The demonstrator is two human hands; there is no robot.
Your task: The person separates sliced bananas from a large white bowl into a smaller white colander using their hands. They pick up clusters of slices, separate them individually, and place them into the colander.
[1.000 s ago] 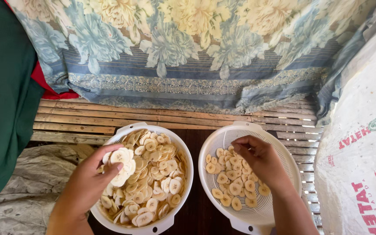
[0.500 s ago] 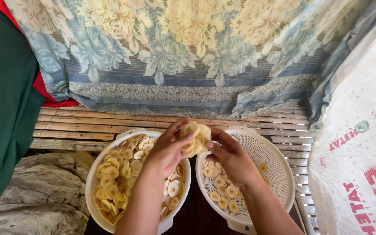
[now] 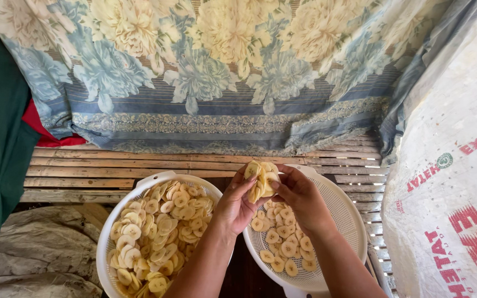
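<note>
Left hand (image 3: 233, 207) and right hand (image 3: 303, 200): bare, forearms uncovered (no sleeves, rings or watch in view).

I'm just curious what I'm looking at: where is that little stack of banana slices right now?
In the head view, the stack of slices sits mid-frame, pinched between the left hand and right hand, above the right-side white strainer basket's near rim.
</note>
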